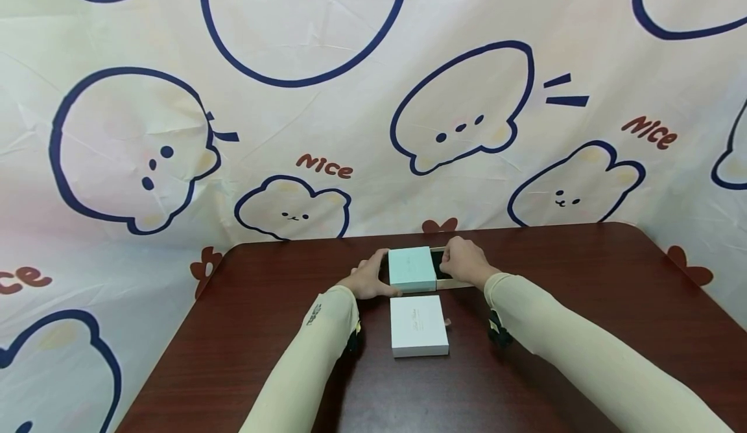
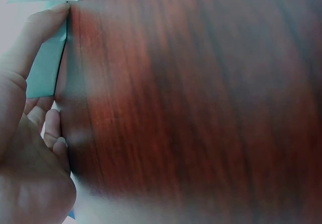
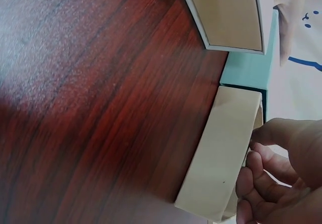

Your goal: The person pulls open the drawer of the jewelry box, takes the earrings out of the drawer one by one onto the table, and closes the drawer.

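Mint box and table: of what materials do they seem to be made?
Mint box: likely cardboard, smooth and fairly matte, with crisp, straight edges. Table: wood or perhaps wood-look laminate, slightly glossy; grain streaks and soft reflections show.

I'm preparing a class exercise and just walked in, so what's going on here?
A person is handling a mint box on a dark wooden table. Their left hand grips its sleeve; their right hand reaches into the pulled-out drawer. Whether those fingers hold anything is hidden. A closed white box lies nearer the person.
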The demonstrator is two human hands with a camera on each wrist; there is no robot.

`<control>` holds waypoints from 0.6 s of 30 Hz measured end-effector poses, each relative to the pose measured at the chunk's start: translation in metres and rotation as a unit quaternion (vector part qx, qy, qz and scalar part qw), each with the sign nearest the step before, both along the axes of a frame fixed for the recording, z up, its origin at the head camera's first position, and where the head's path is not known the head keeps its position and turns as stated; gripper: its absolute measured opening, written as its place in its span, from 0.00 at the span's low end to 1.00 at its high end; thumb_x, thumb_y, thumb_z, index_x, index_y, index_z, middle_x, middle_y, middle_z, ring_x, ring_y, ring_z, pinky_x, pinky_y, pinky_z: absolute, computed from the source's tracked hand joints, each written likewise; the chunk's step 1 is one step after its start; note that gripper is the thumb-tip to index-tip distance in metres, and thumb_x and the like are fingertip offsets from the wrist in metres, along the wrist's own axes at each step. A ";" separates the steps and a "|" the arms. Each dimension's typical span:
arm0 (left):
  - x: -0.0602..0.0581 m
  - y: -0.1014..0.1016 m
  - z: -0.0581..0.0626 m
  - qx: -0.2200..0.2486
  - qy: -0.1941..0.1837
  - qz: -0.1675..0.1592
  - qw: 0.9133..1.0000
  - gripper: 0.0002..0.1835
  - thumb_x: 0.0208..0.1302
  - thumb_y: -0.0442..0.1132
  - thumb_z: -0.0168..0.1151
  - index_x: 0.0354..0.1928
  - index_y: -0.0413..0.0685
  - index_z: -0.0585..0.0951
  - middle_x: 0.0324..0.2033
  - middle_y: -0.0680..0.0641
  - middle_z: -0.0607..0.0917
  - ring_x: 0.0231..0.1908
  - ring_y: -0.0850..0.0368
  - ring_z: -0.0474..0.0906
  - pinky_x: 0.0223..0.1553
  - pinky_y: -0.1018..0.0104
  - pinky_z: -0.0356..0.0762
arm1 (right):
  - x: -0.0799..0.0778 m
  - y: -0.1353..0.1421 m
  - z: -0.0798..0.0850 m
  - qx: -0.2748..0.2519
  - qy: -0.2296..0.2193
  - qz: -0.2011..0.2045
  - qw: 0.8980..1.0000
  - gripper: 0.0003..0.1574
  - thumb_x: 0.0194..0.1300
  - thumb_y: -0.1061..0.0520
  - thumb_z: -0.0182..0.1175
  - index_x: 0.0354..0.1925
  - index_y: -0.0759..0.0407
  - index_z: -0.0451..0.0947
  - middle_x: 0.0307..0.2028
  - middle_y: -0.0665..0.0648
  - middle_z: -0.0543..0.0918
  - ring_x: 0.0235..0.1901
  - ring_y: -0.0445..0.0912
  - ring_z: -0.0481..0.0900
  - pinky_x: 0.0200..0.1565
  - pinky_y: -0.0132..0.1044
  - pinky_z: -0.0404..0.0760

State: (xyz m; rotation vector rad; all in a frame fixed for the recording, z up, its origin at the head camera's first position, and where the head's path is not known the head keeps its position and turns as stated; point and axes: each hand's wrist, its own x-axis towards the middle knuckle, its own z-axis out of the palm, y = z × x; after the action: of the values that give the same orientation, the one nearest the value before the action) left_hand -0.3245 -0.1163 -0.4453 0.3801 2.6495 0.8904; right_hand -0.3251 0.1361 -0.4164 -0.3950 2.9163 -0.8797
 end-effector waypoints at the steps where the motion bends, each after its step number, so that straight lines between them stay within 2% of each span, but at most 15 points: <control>1: 0.000 0.000 0.000 0.000 0.000 0.000 1.000 0.56 0.57 0.55 0.74 0.80 0.58 0.49 0.76 0.40 0.59 0.72 0.32 0.56 0.68 0.36 0.61 | 0.000 0.000 0.001 0.000 -0.001 -0.001 1.000 0.29 0.61 0.67 0.57 0.08 0.50 0.61 0.08 0.46 0.59 0.12 0.40 0.56 0.19 0.31 0.56; 18: 0.001 0.000 0.000 -0.003 -0.004 -0.002 1.000 0.56 0.57 0.55 0.74 0.80 0.58 0.49 0.76 0.40 0.59 0.72 0.31 0.56 0.68 0.36 0.61 | -0.001 0.003 0.005 -0.007 0.013 -0.004 1.000 0.29 0.61 0.67 0.56 0.08 0.50 0.61 0.08 0.46 0.59 0.11 0.39 0.56 0.19 0.31 0.57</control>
State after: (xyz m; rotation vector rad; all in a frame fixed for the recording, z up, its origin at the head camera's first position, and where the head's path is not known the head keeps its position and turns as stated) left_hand -0.3239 -0.1164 -0.4450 0.3790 2.6430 0.8814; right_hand -0.3261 0.1391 -0.4118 -0.4002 2.9388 -0.9019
